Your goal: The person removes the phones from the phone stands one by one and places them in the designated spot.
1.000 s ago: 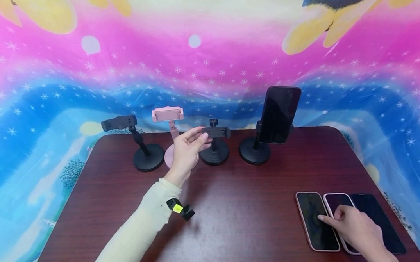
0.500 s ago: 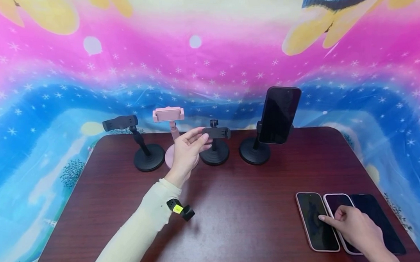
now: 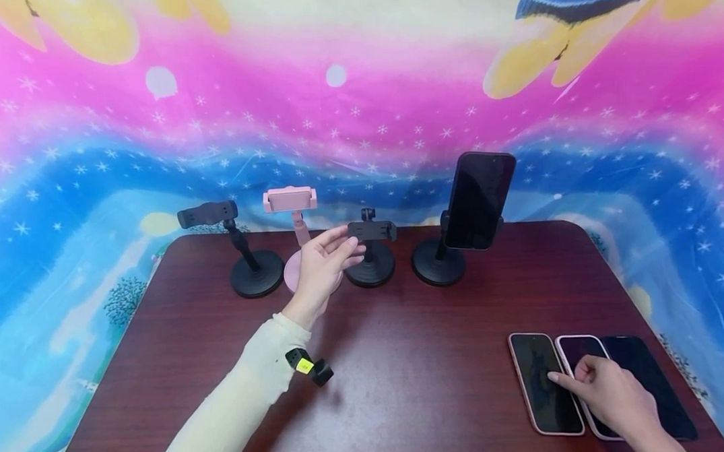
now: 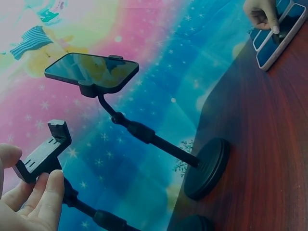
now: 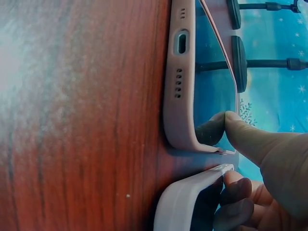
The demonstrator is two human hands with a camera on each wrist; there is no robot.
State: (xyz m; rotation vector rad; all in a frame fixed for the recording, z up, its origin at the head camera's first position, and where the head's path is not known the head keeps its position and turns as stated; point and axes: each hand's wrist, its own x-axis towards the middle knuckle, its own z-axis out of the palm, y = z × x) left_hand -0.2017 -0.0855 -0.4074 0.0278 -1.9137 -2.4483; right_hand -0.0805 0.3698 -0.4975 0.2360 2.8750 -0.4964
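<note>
My left hand [image 3: 319,268] pinches the left end of the black phone stand's clamp [image 3: 374,231]. In the left wrist view the thumb lies apart from the fingers around that clamp [image 4: 43,153]. My right hand [image 3: 620,398] rests over the phones at the table's right. Its thumb touches the screen of a pink-cased phone [image 3: 538,365]. The other fingers are bent over a white-cased phone [image 3: 582,345] beside it, as the right wrist view shows. A larger dark phone [image 3: 653,373] lies flat at the far right, partly behind the hand.
Along the table's [image 3: 404,363] back stand another black phone stand [image 3: 257,273], a pink phone stand [image 3: 290,199] and a third black stand [image 3: 438,262] bearing an upright phone [image 3: 481,201]. A patterned cloth [image 3: 367,118] hangs behind.
The head view has shifted very slightly. Both hands keep their places on the clamp and over the phones.
</note>
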